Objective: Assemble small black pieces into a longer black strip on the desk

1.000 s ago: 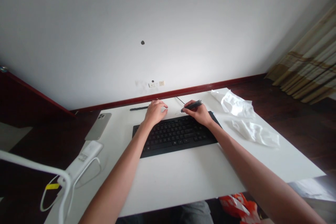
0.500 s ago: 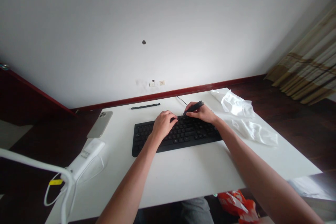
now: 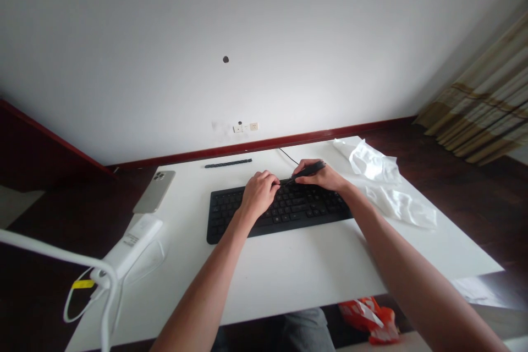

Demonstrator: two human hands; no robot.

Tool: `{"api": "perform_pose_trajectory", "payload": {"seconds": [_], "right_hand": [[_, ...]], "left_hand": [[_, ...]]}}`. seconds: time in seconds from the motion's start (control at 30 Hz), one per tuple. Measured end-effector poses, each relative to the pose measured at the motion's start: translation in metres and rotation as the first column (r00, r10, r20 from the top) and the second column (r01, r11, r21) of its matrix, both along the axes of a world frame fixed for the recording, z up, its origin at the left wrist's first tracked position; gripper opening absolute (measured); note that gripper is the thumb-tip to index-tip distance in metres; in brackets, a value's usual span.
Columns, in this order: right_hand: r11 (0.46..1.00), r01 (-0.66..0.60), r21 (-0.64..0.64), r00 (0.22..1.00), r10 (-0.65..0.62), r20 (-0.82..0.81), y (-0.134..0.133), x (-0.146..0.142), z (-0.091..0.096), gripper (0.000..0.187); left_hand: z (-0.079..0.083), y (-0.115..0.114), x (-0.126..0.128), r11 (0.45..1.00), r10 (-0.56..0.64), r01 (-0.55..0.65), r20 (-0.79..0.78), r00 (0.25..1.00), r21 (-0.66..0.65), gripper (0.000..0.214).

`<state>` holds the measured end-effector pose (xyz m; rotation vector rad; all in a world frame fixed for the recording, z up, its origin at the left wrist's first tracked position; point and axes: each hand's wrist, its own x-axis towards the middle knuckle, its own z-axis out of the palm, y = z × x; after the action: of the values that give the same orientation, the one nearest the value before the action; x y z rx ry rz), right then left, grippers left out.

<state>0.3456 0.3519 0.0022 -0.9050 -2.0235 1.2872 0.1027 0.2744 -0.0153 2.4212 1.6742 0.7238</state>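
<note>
A black keyboard [image 3: 284,220] lies on the white table, its top row partly hidden by my hands. Above its back edge my right hand [image 3: 322,174] is closed around a folded black cable bundle [image 3: 309,169], whose end sticks up past the thumb. A thin black cord [image 3: 287,155] runs from the table's back edge towards that hand. My left hand [image 3: 259,191] sits over the keys with its fingertips pinched together close to the bundle. What they pinch is dark and too small to make out.
Behind the keyboard lies a dark segmented strip [image 3: 228,163]. To the left are a phone [image 3: 154,192], a white power strip [image 3: 134,245] and a white curved tube [image 3: 53,250]. Crumpled clear plastic wrapping [image 3: 373,162] lies right. A red bag [image 3: 369,316] shows below the table edge.
My right hand and the cable bundle have shifted slightly right, and the bundle lies a little flatter. My left hand stays pinched near it. The view has tilted a little.
</note>
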Motion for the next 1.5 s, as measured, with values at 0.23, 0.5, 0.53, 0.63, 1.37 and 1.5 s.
{"api": "perform_pose_trajectory", "payload": {"seconds": [0.23,0.5,0.53,0.63,1.37,1.5], "right_hand": [[1.0,0.006,-0.002,1.0,-0.006,0.015,-0.002,-0.002,0.003,0.034],[0.988,0.086,0.128,0.993,-0.096,0.073,-0.022,-0.018,0.019,0.034],[0.987,0.09,0.133,0.992,-0.101,0.076,-0.024,-0.02,0.019,0.034],[0.979,0.138,0.152,0.986,-0.151,0.076,-0.026,-0.026,0.016,0.034],[0.949,0.305,-0.081,0.939,-0.314,-0.138,-0.016,-0.039,-0.013,0.045],[0.945,0.312,-0.098,0.934,-0.324,-0.149,-0.013,-0.038,-0.015,0.046]], "left_hand": [[0.002,-0.001,0.0,1.0,0.021,-0.02,0.037,0.999,-0.023,0.01],[0.001,0.0,-0.001,0.999,-0.006,0.011,0.118,0.993,-0.039,0.016],[0.001,0.0,-0.001,0.999,-0.007,0.012,0.126,0.992,-0.04,0.016],[-0.002,0.002,-0.002,0.999,-0.008,0.014,0.138,0.99,-0.039,0.017],[-0.002,0.003,-0.003,0.998,0.026,-0.015,0.176,0.984,-0.065,0.011],[-0.003,0.003,-0.003,0.998,0.025,-0.013,0.181,0.983,-0.065,0.011]]}}
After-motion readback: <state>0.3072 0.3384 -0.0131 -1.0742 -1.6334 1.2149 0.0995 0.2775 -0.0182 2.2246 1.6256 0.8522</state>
